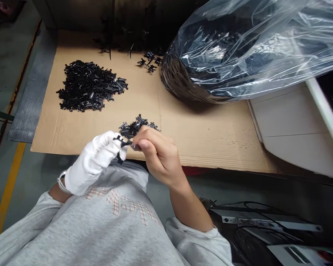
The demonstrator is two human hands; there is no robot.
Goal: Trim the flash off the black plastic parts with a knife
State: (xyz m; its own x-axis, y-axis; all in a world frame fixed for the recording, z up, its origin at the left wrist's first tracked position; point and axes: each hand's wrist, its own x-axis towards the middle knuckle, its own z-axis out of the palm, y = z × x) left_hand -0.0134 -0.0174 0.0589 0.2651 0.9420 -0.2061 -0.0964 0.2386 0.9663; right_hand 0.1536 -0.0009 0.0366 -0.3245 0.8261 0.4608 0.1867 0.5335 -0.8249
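My left hand (pixel 96 160), in a white glove, pinches a small black plastic part (pixel 122 147) with several short arms, just over the table's front edge. My bare right hand (pixel 161 155) is closed with the thumb on top. From its fingers a small flat tool with a shiny edge (pixel 135 147) reaches to the black part; most of it is hidden, so I cannot tell its kind. Just behind both hands lies a small pile of similar black parts (pixel 133 127). Farther back on the left is a larger heap of black parts (pixel 88 87).
Flattened cardboard (pixel 211 136) covers the table. A clear plastic bag (pixel 238 62) in a round, dark container fills the back right, with a pale panel (pixel 296 118) beside it. Several joined black parts (pixel 150 62) lie near the container. Equipment with cables (pixel 266 221) stands below right.
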